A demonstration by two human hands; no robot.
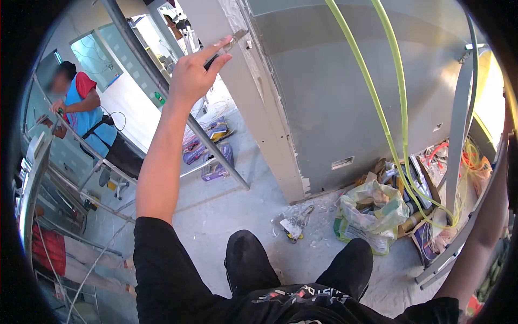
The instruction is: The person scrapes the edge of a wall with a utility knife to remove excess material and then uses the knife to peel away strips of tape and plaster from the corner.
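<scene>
My left hand (197, 70) is raised at the upper middle, its fingers closed around a small knife-like tool (229, 44). The tool's blade end lies at the edge of the wall (232, 81), where rough plaster and a torn strip run down the corner. My right arm (480, 254) stretches up along the right edge of the view. The right hand itself is outside the frame or lost in the dark rim.
A metal scaffold pole (216, 151) stands left of the wall. One co-worker (91, 113) in a blue vest is at the left; another person in red (48, 248) is below. Yellow-green tubes (367, 81) hang at right above a filled plastic bag (372, 216). A ladder (448, 264) stands nearby.
</scene>
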